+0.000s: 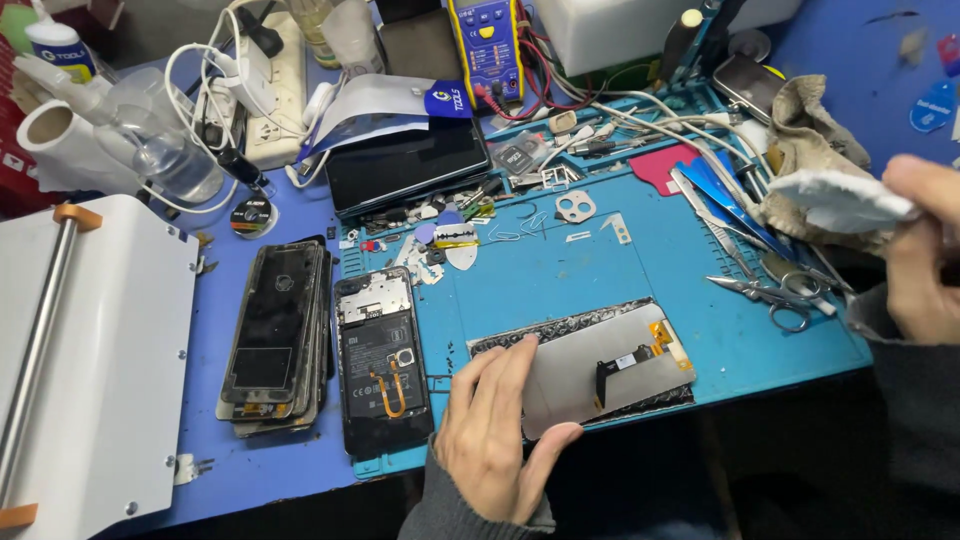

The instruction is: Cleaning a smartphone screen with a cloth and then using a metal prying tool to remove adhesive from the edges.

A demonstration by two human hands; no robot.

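A detached phone screen (600, 365) lies face down on the blue work mat (560, 270), its grey back and a small orange flex cable facing up. My left hand (495, 430) rests on the screen's left end, fingers spread flat over it. At the right edge my right hand (920, 250) is raised above the mat, pinching a white wad of cloth or tissue (840, 200). An opened phone (382, 360) with exposed battery and boards lies left of the screen.
A stack of phone frames (275, 340) lies left of the opened phone. Scissors (775, 295), tweezers and a rag (815, 140) sit at the mat's right. A dark tablet (405, 165), multimeter (485, 45), power strip (270, 85) and a white machine (90, 350) are around.
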